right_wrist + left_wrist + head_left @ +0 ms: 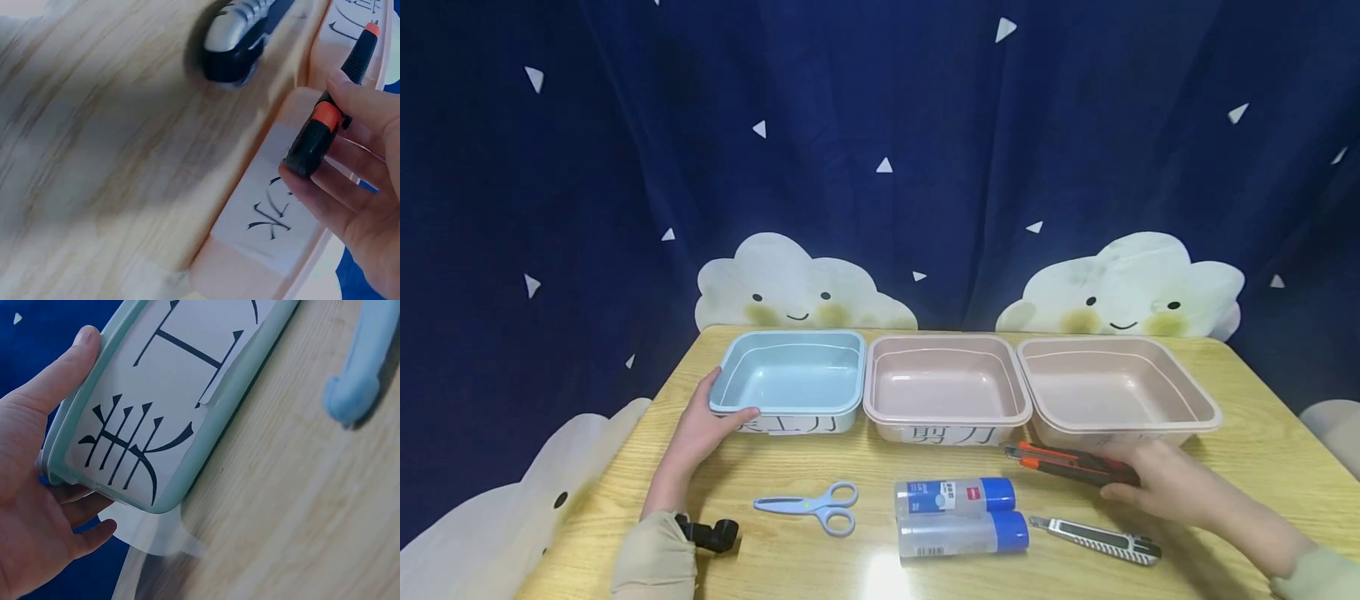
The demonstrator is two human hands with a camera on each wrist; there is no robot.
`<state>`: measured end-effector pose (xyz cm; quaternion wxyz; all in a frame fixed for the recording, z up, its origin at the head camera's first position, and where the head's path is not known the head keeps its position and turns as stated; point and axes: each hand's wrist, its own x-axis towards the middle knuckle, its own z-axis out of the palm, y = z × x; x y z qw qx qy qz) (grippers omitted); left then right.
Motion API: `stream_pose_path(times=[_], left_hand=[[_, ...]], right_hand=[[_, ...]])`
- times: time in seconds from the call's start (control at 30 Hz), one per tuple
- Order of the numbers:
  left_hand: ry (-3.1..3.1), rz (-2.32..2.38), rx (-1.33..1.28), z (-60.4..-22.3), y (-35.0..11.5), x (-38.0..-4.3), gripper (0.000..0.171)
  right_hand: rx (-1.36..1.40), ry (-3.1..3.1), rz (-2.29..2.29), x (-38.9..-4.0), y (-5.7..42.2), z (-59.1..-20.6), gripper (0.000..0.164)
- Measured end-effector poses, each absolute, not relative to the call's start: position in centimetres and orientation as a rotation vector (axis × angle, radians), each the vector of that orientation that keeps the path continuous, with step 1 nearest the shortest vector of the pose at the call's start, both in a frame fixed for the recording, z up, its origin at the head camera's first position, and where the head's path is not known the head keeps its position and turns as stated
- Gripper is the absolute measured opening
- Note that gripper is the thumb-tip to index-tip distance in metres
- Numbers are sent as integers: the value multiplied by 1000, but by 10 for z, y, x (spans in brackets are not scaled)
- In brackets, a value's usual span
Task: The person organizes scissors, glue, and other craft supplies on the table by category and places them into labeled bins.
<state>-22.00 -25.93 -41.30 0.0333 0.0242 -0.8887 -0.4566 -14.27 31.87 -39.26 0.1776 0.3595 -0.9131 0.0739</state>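
Note:
My right hand (1165, 483) holds a black and orange utility knife (1067, 463) above the table, in front of the right pink bin (1120, 427). In the right wrist view, the thumb and fingers are round the knife (326, 119). At the left, my left hand (700, 425) grips the front left corner of a light blue bin (790, 408), thumb at its rim. A paper label (134, 437) with black characters is on that bin's front. Below the held knife lies a silver and black utility knife (1097, 540).
Between the other bins stands a middle pink bin (947, 417), labelled in front. Blue scissors (808, 505) lie on the table (805, 571), left of two clear glue sticks with blue caps, the upper glue stick (951, 496) and lower glue stick (958, 535). A dark blue curtain (880, 208) hangs behind.

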Motion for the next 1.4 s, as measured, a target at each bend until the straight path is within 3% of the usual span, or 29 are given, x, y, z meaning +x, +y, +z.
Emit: stream_pose_path(times=[0.6,1.4], left_hand=[[-2749,-1436,155,-415,-265,-219,103],[-2676,-1467,137,-422,-272,-221,98]], right_hand=[[987,-2688,228,-140,265,-352,48],[1022,-2649,223,-202,174,-350,42]])
